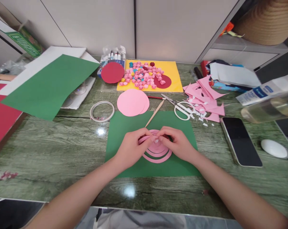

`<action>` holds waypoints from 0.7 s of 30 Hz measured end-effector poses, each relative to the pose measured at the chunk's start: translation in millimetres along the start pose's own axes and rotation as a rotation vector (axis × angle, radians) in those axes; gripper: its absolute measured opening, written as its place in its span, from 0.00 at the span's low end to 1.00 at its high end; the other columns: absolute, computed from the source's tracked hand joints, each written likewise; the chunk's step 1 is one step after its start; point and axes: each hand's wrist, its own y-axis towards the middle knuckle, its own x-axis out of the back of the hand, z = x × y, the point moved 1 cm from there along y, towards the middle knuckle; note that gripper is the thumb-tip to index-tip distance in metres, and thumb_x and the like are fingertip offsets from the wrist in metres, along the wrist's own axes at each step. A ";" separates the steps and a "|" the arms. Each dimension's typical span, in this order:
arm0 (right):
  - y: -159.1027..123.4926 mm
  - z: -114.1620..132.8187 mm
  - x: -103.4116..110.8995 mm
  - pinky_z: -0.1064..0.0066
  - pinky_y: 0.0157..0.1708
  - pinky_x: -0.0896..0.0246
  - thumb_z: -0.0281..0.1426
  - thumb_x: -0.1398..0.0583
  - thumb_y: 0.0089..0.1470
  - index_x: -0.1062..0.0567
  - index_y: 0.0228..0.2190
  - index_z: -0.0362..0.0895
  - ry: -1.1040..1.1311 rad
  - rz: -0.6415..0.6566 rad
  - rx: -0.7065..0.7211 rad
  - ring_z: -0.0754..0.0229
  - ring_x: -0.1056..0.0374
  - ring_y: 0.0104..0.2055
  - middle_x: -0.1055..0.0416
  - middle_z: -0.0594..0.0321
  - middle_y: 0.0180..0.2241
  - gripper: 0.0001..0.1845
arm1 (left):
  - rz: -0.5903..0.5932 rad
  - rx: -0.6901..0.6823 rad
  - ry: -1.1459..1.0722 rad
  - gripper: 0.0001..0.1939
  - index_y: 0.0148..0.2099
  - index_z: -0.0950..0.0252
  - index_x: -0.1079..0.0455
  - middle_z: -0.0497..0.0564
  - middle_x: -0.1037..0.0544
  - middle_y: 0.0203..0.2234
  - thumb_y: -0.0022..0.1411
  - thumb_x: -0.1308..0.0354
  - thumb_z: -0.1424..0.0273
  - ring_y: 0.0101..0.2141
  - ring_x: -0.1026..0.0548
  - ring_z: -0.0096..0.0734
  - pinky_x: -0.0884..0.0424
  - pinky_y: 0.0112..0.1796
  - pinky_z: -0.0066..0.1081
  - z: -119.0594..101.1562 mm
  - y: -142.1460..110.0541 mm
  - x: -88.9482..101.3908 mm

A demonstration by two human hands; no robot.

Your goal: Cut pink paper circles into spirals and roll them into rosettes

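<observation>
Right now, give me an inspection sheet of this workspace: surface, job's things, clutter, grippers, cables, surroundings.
Surface: wood-grain table, glare spots; green sheet under the work.
Job's things: pink paper spiral in hand; pink discs, wooden stick and open scissors beyond it.
Clutter: pink offcuts right of scissors; tape roll left; phone far right; small pink pieces heaped on yellow sheet.
Grippers: left hand and right hand, fingers pinching the spiral.
Cables: nothing seen on the tabletop.
Surroundings: pale panels behind; straw hat upper right.
</observation>
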 end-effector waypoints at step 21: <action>-2.3 -4.3 4.5 0.70 0.30 0.45 0.35 0.42 0.52 0.25 0.31 0.44 0.165 -0.031 -0.014 0.62 0.38 0.30 0.33 0.63 0.27 0.08 | -0.035 0.027 -0.039 0.10 0.30 0.66 0.31 0.43 0.31 0.21 0.58 0.47 0.64 0.24 0.37 0.21 0.42 0.26 0.22 2.7 2.3 4.5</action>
